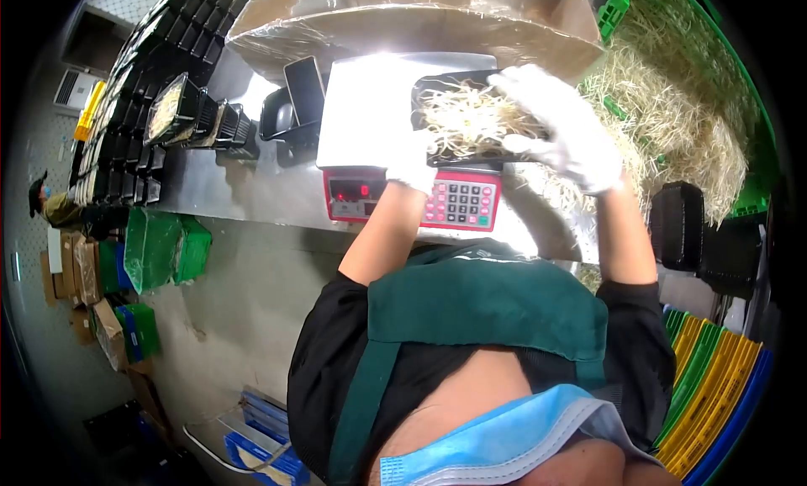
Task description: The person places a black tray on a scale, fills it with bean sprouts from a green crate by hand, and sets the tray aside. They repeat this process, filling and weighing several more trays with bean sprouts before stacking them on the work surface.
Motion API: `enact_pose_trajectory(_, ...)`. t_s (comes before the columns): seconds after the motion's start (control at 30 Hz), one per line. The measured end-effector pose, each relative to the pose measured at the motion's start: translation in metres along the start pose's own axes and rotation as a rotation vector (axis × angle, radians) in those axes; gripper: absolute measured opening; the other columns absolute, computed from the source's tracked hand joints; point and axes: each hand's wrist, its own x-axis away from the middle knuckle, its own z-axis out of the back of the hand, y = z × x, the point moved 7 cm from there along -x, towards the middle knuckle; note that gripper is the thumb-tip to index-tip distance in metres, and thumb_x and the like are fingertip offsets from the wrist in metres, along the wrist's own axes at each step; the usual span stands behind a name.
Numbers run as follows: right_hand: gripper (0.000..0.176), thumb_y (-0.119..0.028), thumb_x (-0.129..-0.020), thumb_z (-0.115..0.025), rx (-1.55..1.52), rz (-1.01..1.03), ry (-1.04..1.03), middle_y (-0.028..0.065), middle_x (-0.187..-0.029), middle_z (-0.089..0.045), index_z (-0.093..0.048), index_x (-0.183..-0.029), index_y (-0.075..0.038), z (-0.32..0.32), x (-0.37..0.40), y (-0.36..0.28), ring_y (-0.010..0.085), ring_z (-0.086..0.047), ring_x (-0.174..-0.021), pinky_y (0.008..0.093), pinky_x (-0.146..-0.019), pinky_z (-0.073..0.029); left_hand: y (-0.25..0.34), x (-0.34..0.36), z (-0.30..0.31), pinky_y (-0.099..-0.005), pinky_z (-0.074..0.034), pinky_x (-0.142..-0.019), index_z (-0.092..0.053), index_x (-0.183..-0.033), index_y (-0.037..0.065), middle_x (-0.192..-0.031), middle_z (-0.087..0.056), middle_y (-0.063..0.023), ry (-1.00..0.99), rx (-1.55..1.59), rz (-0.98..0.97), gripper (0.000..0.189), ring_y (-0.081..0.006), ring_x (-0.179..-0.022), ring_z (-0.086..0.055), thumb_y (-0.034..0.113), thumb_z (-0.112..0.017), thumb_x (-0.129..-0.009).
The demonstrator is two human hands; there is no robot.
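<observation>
A black plastic tray (423, 92) filled with pale bean sprouts (466, 116) sits on the white platform (361, 99) of a red digital scale (458, 221). My left hand (412, 160), in a white glove, is closed at the tray's near left corner; glare washes out its fingers. Over the tray's right end curves my gloved right hand (567, 129). Its thumb and fingers are spread apart across the sprouts, with the palm hiding that end of the tray. A red figure glows on the scale's display (363, 190).
A large green crate (748, 108) of loose sprouts stands at right, near black trays (677, 225). Behind the scale is a plastic-lined box (412, 32). A phone (304, 91) leans in a black tray at left, beside filled trays (172, 112). Farther left, a person (59, 208) appears.
</observation>
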Motion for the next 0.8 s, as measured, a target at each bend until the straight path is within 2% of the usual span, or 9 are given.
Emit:
enact_pose_trajectory(0.07, 0.066, -0.03, -0.078, -0.069, -0.486, -0.228, 0.129, 0.0151, -0.132, -0.049, -0.044, -0.134, -0.007, 0.021, 0.008, 0.018, 0.0312, -0.043, -0.125, 0.0387, -0.107, -0.031, 0.013, -0.001, 0.016, -0.0233, -0.046, -0.053, -0.037, -0.134, 0.002, -0.102, -0.055, -0.0105, 0.02, -0.021, 0.021, 0.066, -0.0136, -0.067, -0.054, -0.011, -0.045, -0.07)
enact_pose_trajectory(0.13, 0.067, -0.028, -0.078, -0.069, -0.4, -0.431, 0.418, 0.014, -0.137, -0.044, -0.042, -0.136, -0.007, -0.001, 0.035, 0.031, 0.0279, -0.038, -0.13, 0.038, -0.109, -0.027, 0.014, 0.002, 0.021, -0.0225, -0.045, -0.05, -0.035, -0.137, 0.003, -0.103, -0.054, -0.0104, 0.066, -0.046, 0.019, 0.066, -0.0126, -0.064, -0.053, -0.01, -0.045, -0.073)
enact_pose_trajectory(0.2, 0.07, -0.025, -0.079, -0.068, -0.32, -0.494, 0.248, 0.0133, -0.142, -0.039, -0.037, -0.139, -0.005, -0.034, 0.036, 0.014, 0.0267, -0.034, -0.133, 0.0379, -0.11, -0.026, 0.001, -0.001, 0.016, -0.0238, -0.045, -0.055, -0.036, -0.135, 0.002, -0.104, -0.054, -0.0113, 0.037, -0.056, 0.01, 0.063, -0.0141, -0.068, -0.053, -0.008, -0.046, -0.073)
enact_pose_trajectory(0.37, 0.066, -0.023, -0.084, -0.063, -0.393, -0.671, 0.43, 0.0203, -0.14, -0.039, -0.034, -0.139, 0.0, -0.01, 0.093, 0.04, 0.0294, -0.038, -0.13, 0.0372, -0.109, -0.027, 0.014, -0.022, 0.017, -0.0271, -0.046, -0.066, -0.039, -0.131, -0.001, -0.107, -0.054, -0.0136, -0.019, -0.077, -0.021, 0.056, -0.0176, -0.078, -0.055, -0.001, -0.048, -0.075)
enact_pose_trajectory(0.47, 0.055, -0.025, -0.083, -0.059, -0.022, -0.566, 0.064, 0.0224, -0.132, -0.046, -0.045, -0.129, 0.0, -0.063, 0.144, 0.012, 0.0348, -0.044, -0.123, 0.0406, -0.104, -0.033, 0.022, -0.03, 0.025, -0.0292, -0.046, -0.073, -0.041, -0.128, -0.003, -0.108, -0.054, -0.015, -0.023, -0.11, -0.058, 0.053, -0.0197, -0.085, -0.056, 0.003, -0.049, -0.077)
enact_pose_trajectory(0.57, 0.048, -0.024, -0.08, -0.059, -0.152, -0.589, -0.48, 0.0187, -0.121, -0.054, -0.051, -0.122, -0.002, -0.107, 0.12, -0.033, 0.0366, -0.051, -0.112, 0.0422, -0.097, -0.04, 0.022, -0.031, 0.028, -0.0312, -0.047, -0.08, -0.043, -0.126, -0.005, -0.11, -0.054, -0.0164, -0.013, -0.159, -0.143, 0.05, -0.0219, -0.091, -0.057, 0.007, -0.051, -0.078)
enact_pose_trajectory(0.67, 0.041, -0.015, -0.081, -0.055, 0.013, -0.473, 0.009, 0.0149, -0.113, -0.058, -0.053, -0.12, -0.004, -0.115, 0.15, 0.007, 0.0359, -0.054, -0.104, 0.0425, -0.091, -0.043, 0.06, 0.001, 0.032, -0.0332, -0.047, -0.087, -0.044, -0.123, -0.006, -0.112, -0.054, -0.0178, 0.044, -0.384, -0.561, 0.049, -0.024, -0.097, -0.057, 0.012, -0.052, -0.079)
enact_pose_trajectory(0.73, 0.042, -0.006, -0.081, -0.052, 0.035, -0.559, 0.24, 0.0175, -0.119, -0.057, -0.053, -0.123, -0.003, -0.051, 0.175, 0.038, 0.0358, -0.054, -0.11, 0.0411, -0.097, -0.041, 0.089, 0.063, 0.025, -0.0386, -0.021, -0.11, -0.031, -0.135, -0.011, -0.141, -0.032, -0.0244, 0.169, -0.86, -0.959, 0.057, -0.0271, -0.129, -0.033, 0.015, -0.048, -0.087)
enact_pose_trajectory(0.8, 0.043, -0.008, -0.086, -0.054, -0.019, -0.718, 0.376, 0.0178, -0.125, -0.055, -0.049, -0.128, -0.001, -0.031, 0.246, 0.07, 0.0305, -0.052, -0.117, 0.0363, -0.101, -0.038, 0.065, 0.095, 0.069, -0.041, -0.015, -0.112, -0.028, -0.137, -0.009, -0.145, -0.024, -0.0263, 0.286, -1.304, -1.009, 0.059, -0.036, -0.135, -0.025, 0.014, -0.046, -0.087)
